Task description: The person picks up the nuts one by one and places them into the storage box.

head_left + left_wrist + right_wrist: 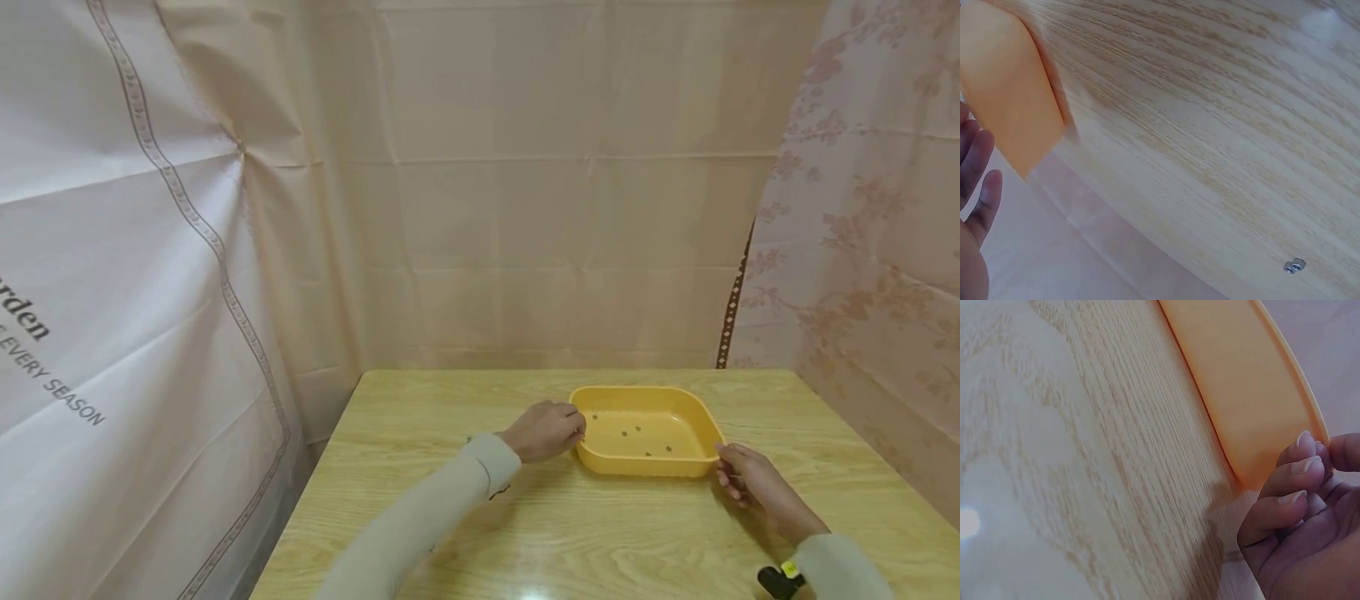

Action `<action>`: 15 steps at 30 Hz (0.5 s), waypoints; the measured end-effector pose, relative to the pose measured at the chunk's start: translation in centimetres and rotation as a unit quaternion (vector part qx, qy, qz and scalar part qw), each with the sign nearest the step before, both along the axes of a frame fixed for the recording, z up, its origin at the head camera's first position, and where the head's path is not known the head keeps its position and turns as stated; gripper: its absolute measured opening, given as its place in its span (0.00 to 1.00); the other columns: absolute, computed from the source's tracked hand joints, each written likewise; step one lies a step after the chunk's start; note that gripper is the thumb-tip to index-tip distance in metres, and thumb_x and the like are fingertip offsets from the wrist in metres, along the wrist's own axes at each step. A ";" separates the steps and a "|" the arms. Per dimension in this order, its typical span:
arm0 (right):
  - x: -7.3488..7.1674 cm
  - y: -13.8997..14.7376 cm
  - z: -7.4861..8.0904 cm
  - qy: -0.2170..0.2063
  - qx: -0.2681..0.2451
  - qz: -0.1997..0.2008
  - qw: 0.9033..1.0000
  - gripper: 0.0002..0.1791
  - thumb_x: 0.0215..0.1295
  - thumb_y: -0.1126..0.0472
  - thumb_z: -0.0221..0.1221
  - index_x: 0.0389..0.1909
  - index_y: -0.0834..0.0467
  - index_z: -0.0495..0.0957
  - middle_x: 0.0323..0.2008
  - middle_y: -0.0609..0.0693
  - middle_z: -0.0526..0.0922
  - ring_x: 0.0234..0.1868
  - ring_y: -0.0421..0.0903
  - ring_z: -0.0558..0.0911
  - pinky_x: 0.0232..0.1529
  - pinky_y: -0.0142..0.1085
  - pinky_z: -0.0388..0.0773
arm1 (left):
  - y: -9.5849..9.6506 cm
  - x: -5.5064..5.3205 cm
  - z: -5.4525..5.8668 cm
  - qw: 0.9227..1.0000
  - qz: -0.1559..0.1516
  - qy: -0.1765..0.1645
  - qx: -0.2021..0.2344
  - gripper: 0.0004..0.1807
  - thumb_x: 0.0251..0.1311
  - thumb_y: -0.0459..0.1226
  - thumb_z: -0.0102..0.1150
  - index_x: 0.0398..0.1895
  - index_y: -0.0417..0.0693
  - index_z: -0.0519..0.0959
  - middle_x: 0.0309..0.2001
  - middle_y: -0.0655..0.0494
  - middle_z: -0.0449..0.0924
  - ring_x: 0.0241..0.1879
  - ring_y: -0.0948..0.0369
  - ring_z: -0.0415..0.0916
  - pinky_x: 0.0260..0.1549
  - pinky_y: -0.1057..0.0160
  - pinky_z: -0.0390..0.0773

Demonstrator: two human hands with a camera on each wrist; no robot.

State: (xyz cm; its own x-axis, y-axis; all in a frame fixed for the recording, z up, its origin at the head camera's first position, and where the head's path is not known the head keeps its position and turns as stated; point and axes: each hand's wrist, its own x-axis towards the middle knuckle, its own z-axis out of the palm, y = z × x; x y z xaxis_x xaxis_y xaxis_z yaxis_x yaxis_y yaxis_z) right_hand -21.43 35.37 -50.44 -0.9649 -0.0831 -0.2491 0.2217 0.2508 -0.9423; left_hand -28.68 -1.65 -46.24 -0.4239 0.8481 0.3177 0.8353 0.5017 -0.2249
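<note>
A shallow yellow plastic tray (637, 463) sits toward the back right of the wooden table, with several small metal nuts (638, 429) scattered on its floor. My left hand (546, 431) holds the tray's left rim; in the left wrist view its fingers (988, 203) show beside the orange-looking tray wall (1013, 94). At the front right corner, my right hand (753, 486) pinches the rim between thumb and forefinger. The right wrist view shows the other fingers (1272, 519) curled below that rim, outside the tray wall (1241, 381).
Two metal nuts (1294, 265) lie together on the table (1166, 144) near its edge. A black object with a yellow patch (780, 581) is beside the right sleeve, partly cut off by the frame. Cloth curtains (525, 208) hang behind the table and on both sides.
</note>
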 end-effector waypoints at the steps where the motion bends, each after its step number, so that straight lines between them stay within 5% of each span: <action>1: 0.0 0.0 0.0 0.000 -0.001 0.000 1.000 0.22 0.85 0.46 0.39 0.36 0.58 0.67 0.25 0.46 0.72 0.20 0.39 0.70 0.22 0.33 0.68 | 0.0 0.0 0.0 1.000 0.001 -0.002 -0.001 0.07 0.76 0.39 0.56 0.42 0.54 0.84 0.40 0.64 0.82 0.36 0.70 0.75 0.40 0.71 0.75; 15: 0.1 0.0 0.0 -0.002 -0.005 -0.002 1.000 0.22 0.85 0.45 0.39 0.36 0.58 0.67 0.26 0.46 0.72 0.20 0.39 0.70 0.22 0.33 0.70 | -0.4 -0.4 -0.4 0.999 -0.003 -0.036 0.005 0.07 0.77 0.39 0.54 0.41 0.54 0.82 0.38 0.64 0.80 0.31 0.71 0.69 0.33 0.75 0.70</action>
